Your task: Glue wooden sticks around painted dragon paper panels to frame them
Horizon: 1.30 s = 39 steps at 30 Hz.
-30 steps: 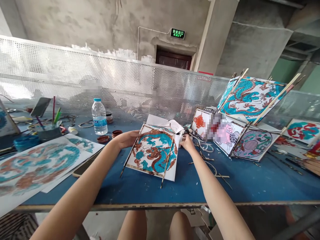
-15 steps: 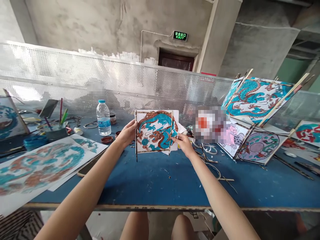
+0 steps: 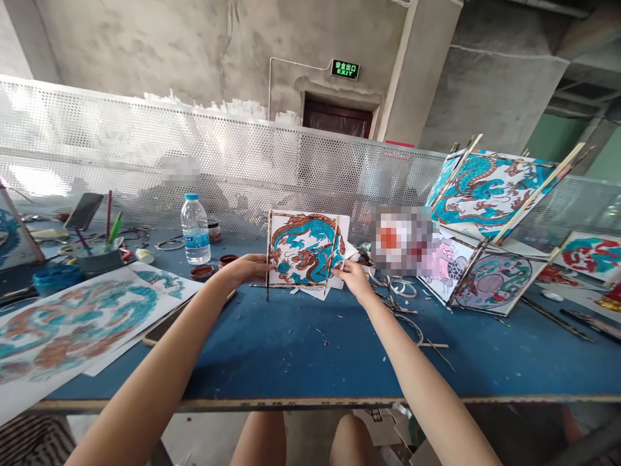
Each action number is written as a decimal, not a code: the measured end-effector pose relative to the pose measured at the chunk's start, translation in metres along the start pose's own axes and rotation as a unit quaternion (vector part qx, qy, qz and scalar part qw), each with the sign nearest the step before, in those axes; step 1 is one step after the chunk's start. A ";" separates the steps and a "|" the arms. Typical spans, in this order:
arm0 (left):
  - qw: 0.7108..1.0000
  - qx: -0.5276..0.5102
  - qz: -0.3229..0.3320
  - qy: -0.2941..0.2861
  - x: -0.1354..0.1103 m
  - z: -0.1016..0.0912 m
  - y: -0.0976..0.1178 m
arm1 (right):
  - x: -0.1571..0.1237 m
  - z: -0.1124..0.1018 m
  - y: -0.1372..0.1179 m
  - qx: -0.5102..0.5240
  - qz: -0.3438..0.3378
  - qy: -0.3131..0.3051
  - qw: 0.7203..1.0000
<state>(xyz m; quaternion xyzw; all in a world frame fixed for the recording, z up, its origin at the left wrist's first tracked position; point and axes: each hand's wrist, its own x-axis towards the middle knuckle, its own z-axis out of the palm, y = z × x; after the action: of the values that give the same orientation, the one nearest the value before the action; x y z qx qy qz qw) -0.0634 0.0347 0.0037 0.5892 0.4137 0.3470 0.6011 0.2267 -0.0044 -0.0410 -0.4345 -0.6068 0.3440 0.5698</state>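
Note:
A dragon picture in a thin stick frame (image 3: 303, 249), painted turquoise and brown, is held upright over the table's far half. My left hand (image 3: 248, 269) is closed on its left edge, with the fingers partly behind the frame. At the lower right edge my right hand (image 3: 355, 279) pinches the picture by the paper and stick. White paper sticks out past the frame on the right and below. The bottom ends of the side sticks reach below the lower crossbar.
Left are a water bottle (image 3: 196, 230), paint jars, a brush pot (image 3: 99, 257) and a painted sheet (image 3: 72, 323). Stick-framed dragon lanterns (image 3: 499, 188) stand on the right. Wire rings (image 3: 402, 288) and stick scraps lie near my right hand. A perforated metal screen (image 3: 233, 155) runs behind the table (image 3: 301, 362).
The framed picture has shifted slightly right and up in view and tilted a little. My left hand has moved lower along its left edge, with the wrist more bent.

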 end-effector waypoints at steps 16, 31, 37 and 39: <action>0.978 -0.205 -0.003 0.049 0.027 0.011 -0.025 | 0.006 -0.027 -0.006 -0.130 -0.089 0.264 0.952; 0.857 0.444 0.104 0.240 0.026 0.004 -0.030 | -0.003 -0.014 0.000 -0.361 -0.099 0.131 0.918; 0.857 0.458 0.072 0.224 0.009 0.014 -0.028 | -0.005 -0.011 -0.001 -0.376 -0.075 0.095 0.919; 0.863 0.437 0.035 0.250 0.000 0.003 -0.016 | -0.004 -0.012 0.000 -0.384 -0.075 0.090 0.916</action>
<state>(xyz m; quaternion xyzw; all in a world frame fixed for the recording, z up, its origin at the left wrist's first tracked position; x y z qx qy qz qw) -0.0620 0.0326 -0.0124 0.6992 0.6385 0.2866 0.1458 0.2387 -0.0093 -0.0411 -0.6024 -0.6693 0.0003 0.4348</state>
